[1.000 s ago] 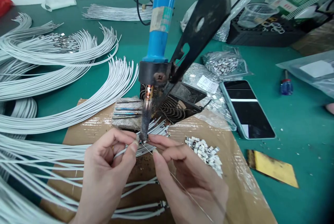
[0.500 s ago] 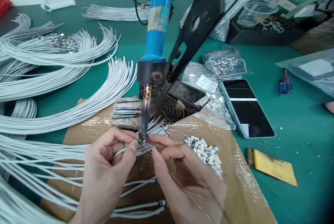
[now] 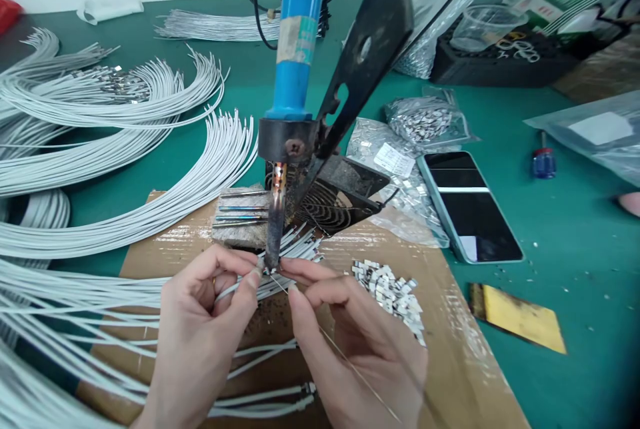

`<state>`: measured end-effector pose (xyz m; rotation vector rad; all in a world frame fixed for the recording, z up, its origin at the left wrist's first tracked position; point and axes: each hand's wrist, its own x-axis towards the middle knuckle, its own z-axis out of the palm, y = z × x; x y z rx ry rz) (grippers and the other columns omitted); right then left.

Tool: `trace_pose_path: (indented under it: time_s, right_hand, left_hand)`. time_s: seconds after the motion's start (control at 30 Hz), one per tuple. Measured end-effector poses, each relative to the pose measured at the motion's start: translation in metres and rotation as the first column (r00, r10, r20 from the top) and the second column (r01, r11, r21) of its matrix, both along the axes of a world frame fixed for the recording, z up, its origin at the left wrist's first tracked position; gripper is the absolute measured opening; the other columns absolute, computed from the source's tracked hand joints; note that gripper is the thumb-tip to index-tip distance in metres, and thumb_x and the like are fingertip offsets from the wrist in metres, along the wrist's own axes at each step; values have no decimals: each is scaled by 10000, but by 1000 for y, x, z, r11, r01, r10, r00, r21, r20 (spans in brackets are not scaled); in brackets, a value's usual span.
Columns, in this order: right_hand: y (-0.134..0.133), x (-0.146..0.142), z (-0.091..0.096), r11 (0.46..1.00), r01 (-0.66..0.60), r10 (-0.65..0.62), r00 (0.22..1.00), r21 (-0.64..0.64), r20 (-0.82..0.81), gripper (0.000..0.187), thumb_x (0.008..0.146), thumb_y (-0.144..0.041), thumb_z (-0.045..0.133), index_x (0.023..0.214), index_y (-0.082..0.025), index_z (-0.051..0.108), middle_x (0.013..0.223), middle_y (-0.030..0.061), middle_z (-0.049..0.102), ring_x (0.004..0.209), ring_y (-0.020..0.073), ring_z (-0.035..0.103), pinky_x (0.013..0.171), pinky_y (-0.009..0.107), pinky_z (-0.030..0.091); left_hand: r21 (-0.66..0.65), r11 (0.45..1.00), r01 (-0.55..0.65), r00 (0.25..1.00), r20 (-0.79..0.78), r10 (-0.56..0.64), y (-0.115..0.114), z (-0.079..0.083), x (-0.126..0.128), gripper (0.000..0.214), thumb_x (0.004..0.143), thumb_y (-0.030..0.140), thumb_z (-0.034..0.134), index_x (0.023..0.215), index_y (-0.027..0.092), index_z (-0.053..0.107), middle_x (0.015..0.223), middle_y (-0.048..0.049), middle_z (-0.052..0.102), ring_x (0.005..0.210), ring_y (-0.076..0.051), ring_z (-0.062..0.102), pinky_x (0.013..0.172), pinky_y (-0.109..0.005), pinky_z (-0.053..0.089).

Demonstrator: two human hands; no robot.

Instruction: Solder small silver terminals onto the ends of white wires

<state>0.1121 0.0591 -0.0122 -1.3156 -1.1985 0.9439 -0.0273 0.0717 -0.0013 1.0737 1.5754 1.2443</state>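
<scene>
A blue soldering iron [image 3: 298,36] is clamped in a black metal bracket [image 3: 367,56], its dark tip pointing down between my hands. My left hand [image 3: 205,322] pinches a white cable [image 3: 227,291] with its end just at the tip. My right hand [image 3: 350,329] is closed on a thin strand of solder wire [image 3: 345,354], which runs from the tip across my palm towards the lower right. A tiny part sits under the tip, too small and covered to make out. More white cables [image 3: 285,286] lie behind and below my fingers.
Cardboard [image 3: 465,362] covers the bench under my hands. Small white connectors [image 3: 390,292] are heaped to the right, near a phone [image 3: 475,209] and a yellow sponge [image 3: 523,319]. A fan [image 3: 325,206] stands behind the iron. Bundled white cables [image 3: 165,216] fill the left.
The whole view has shifted slightly, with the iron appearing a little further left. Both hands keep their grips at the tip; nothing has been let go.
</scene>
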Motion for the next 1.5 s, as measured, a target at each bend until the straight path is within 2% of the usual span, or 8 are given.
trace_pose_path:
  time_s: [0.2, 0.57, 0.73, 0.87, 1.03, 1.2, 1.33, 1.5]
  right_hand:
    - [0, 1, 0, 1000, 3, -3, 1000, -9, -8, 221, 944, -201, 716, 736, -230, 648, 1031, 69, 841, 954, 224, 822, 498, 190, 549]
    - [2, 0, 3, 999, 17, -17, 1000, 39, 4, 204, 930, -158, 738, 755, -239, 675, 1037, 43, 851, 904, 185, 816, 745, 229, 622]
    - [2, 0, 2, 999, 9, -9, 1000, 42, 8, 213, 940, -154, 722, 750, -235, 669, 1023, 58, 847, 925, 200, 817, 701, 235, 610]
    - [2, -1, 1, 1000, 12, -11, 1000, 24, -3, 222, 944, -165, 721, 742, -238, 662, 1011, 27, 843, 943, 182, 814, 742, 216, 611]
    - [1, 0, 2, 999, 18, -17, 1000, 30, -10, 209, 942, -162, 731, 754, -238, 678, 997, 28, 842, 922, 173, 811, 752, 211, 614]
    - [2, -1, 1, 999, 20, -19, 999, 37, -25, 208, 945, -165, 730, 752, -234, 689, 996, 49, 844, 882, 188, 812, 713, 232, 626]
    - [2, -1, 1, 999, 18, -17, 1000, 45, -15, 214, 942, -161, 727, 743, -230, 685, 998, 57, 846, 883, 198, 816, 707, 239, 623]
    - [2, -1, 0, 999, 21, -20, 1000, 45, -16, 207, 936, -152, 732, 749, -232, 692, 998, 55, 846, 877, 191, 810, 711, 236, 612]
  left_hand:
    - [1, 1000, -18, 1000, 1, 18, 1, 4, 3, 178, 817, 86, 757, 701, 218, 728, 800, 29, 776, 646, -82, 689, 579, -120, 511]
    - [-39, 993, -112, 990, 79, 115, 0, 7, 12, 143, 777, 110, 786, 681, 206, 740, 745, 24, 743, 539, -63, 543, 475, -137, 385]
    - [-23, 999, -30, 999, 25, 31, 0, 6, 8, 143, 783, 113, 782, 693, 214, 735, 800, -8, 776, 604, -110, 631, 477, -161, 430]
    - [-30, 998, -55, 998, 17, 56, -1, 5, 5, 142, 784, 113, 790, 689, 202, 735, 758, 12, 746, 535, -73, 564, 459, -139, 402]
    - [-29, 1000, 5, 1000, 19, -4, -1, 5, 5, 143, 801, 109, 781, 703, 204, 737, 819, -12, 777, 638, -118, 689, 513, -148, 485]
    - [-15, 997, -78, 996, 34, 78, -1, 6, 7, 140, 791, 103, 783, 697, 198, 740, 790, 8, 763, 568, -76, 646, 485, -117, 454]
    - [-2, 1000, -1, 1000, 14, 1, -1, 3, 3, 172, 820, 86, 771, 713, 218, 748, 820, 25, 772, 659, -80, 714, 584, -98, 516]
    - [0, 1000, 8, 1000, 14, -8, -2, 2, 0, 180, 847, 87, 757, 722, 216, 747, 797, 35, 760, 621, -58, 699, 557, -72, 498]
